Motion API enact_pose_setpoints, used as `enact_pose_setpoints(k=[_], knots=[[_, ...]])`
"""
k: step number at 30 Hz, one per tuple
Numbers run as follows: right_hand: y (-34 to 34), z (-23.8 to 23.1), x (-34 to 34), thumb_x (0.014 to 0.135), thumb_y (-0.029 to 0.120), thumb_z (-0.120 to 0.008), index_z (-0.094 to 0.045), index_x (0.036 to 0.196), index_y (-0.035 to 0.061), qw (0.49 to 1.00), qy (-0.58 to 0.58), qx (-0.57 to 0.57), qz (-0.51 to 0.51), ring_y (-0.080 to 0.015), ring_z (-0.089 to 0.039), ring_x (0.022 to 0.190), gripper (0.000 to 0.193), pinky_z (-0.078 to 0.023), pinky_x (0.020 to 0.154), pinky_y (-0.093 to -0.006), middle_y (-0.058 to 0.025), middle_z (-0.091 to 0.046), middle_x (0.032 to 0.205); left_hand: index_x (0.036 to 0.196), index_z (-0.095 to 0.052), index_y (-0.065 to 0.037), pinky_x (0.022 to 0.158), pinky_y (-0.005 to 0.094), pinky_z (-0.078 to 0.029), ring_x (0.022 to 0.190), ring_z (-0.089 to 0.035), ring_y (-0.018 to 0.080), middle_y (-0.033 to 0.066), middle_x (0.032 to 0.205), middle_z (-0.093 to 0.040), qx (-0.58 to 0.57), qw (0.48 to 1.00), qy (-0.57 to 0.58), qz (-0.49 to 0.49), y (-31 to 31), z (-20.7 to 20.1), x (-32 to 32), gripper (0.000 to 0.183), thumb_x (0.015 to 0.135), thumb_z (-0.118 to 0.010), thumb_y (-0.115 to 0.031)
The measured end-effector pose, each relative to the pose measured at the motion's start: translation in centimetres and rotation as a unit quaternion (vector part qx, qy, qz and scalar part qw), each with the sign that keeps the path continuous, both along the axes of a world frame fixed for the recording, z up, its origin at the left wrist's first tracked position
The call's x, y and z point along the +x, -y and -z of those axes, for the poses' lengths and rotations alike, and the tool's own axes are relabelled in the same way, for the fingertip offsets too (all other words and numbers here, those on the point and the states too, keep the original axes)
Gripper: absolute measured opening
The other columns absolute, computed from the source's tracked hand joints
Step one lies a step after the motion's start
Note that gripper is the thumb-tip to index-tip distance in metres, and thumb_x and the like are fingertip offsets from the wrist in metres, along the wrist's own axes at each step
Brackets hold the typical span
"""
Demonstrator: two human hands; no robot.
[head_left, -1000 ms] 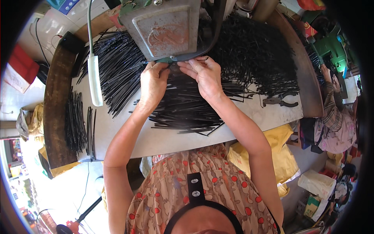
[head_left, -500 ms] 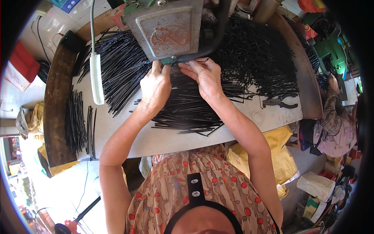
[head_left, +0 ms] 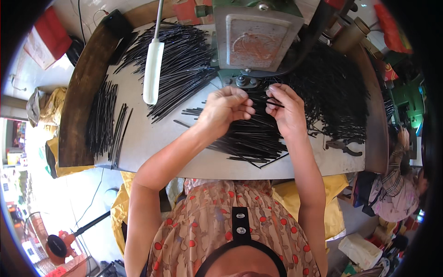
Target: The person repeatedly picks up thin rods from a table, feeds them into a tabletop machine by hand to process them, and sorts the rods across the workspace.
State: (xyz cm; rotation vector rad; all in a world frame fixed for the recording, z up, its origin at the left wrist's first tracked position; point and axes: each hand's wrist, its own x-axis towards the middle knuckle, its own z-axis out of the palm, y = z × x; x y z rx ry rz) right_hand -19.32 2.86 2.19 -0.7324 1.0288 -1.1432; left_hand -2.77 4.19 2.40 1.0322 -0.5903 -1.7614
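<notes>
In my right hand (head_left: 288, 111) a thin black strip (head_left: 276, 104) is pinched between thumb and fingers, its end pointing at my left hand. My left hand (head_left: 224, 111) is closed, thumb against curled fingers; whatever it may hold is hidden. Both hands hover just in front of a green and grey machine head (head_left: 256, 41), apart from each other. Under and between them lies a pile of black strips (head_left: 251, 138) on the pale tabletop (head_left: 194, 159). The machine's small bolted metal base (head_left: 241, 81) shows just beyond my fingers.
A larger heap of strips (head_left: 180, 69) lies left of the machine, a tangled dark heap (head_left: 327, 87) right of it. Pliers (head_left: 344, 147) rest at the right. A white lamp (head_left: 153, 71) hangs at the left. A wooden rim (head_left: 76, 120) borders the table. A co-worker's sleeve (head_left: 393, 177) shows far right.
My hands have drawn back from the machine's lower edge toward me. The black strip now shows in my right hand. The whole view has shifted, with the machine farther right.
</notes>
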Motion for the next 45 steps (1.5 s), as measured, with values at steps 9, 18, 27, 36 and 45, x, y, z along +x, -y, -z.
enact_pose_setpoints(k=[9,18,27,36,45], knots=[[-2.8,0.4,2.3,0.08,0.01,-0.057,-0.055,0.094,-0.0013,0.98,0.192,-0.056,0.01,-0.0112,-0.053,0.067,0.019,-0.045,0.062,-0.0229,-0.005,-0.055,0.081,0.086,-0.049,-0.001,0.056,0.0242,-0.048,0.066,-0.059,0.0177,0.011,0.077,-0.058,-0.009,0.997,-0.047,0.068,-0.8,0.0,0.7,0.009,0.083,-0.052,-0.009],[-2.2,1.5,0.0,0.084,0.022,-0.055,-0.054,0.076,0.0001,0.999,-0.026,-0.043,-0.011,-0.0059,-0.046,0.048,0.023,-0.038,0.042,-0.0185,-0.0032,-0.052,0.067,0.09,-0.055,-0.002,0.069,0.04,-0.042,0.078,-0.051,0.0306,0.013,0.082,-0.053,-0.402,0.52,0.753,-0.042,3.3,1.1,8.4,0.025,0.066,-0.059,0.0],[-1.9,1.5,1.0,0.083,0.025,-0.055,-0.053,0.072,0.001,0.996,-0.038,-0.009,-0.079,-0.0051,-0.041,0.043,0.027,-0.033,0.037,-0.0183,-0.0032,-0.05,0.064,0.087,-0.055,-0.002,0.073,0.0382,-0.039,0.085,-0.047,0.0287,0.0107,0.085,-0.049,-0.424,0.551,0.716,0.064,2.8,1.8,9.5,0.022,0.066,-0.058,0.003],[-0.9,0.8,1.2,0.084,0.026,-0.054,-0.05,0.07,0.0037,0.994,-0.064,-0.007,-0.093,-0.0026,-0.036,0.043,0.027,-0.028,0.035,-0.0167,0.0002,-0.045,0.062,0.078,-0.045,0.0,0.068,0.0408,-0.038,0.074,-0.047,0.0322,0.0143,0.075,-0.049,-0.475,0.58,0.661,0.025,3.2,1.4,9.1,0.011,0.07,-0.05,0.006],[-0.3,1.0,1.4,0.084,0.027,-0.055,-0.049,0.069,0.0036,0.993,-0.06,0.011,-0.106,-0.0008,-0.031,0.039,0.028,-0.023,0.032,-0.0159,0.0022,-0.042,0.057,0.085,-0.054,0.0,0.07,0.0374,-0.041,0.078,-0.05,0.0302,0.0136,0.079,-0.052,-0.418,0.572,0.704,0.055,2.9,2.2,9.9,0.019,0.067,-0.06,0.0]])
